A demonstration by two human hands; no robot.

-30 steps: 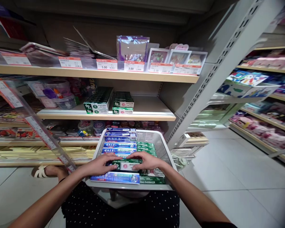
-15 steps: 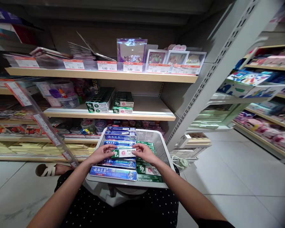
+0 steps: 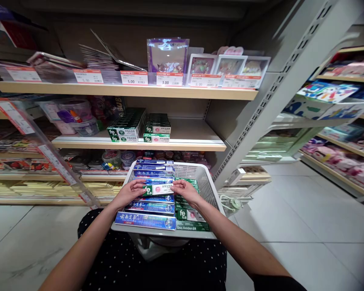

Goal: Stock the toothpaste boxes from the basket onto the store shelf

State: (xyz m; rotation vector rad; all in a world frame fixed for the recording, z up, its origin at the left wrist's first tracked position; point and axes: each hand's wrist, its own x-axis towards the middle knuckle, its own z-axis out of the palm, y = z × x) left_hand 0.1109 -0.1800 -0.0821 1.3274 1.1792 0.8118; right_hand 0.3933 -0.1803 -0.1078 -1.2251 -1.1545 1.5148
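Observation:
Between my two hands a green-and-white toothpaste box is held level, its printed side facing me. My left hand pinches its left end and my right hand its right end. Below it is a grey plastic basket, resting at my lap. Blue toothpaste boxes fill the basket's left side in a row. Green toothpaste boxes stand along its right side, partly covered by my right forearm.
On the middle shelf ahead stand two stacks of green-and-white boxes, with clear plastic tubs to their left. The upper shelf carries price tags and packaged goods. A slotted metal upright rises at the right.
The held box has risen slightly toward the far side of the basket, both hands still at its ends. My view has shifted a little, and a sandalled foot at the left is out of sight.

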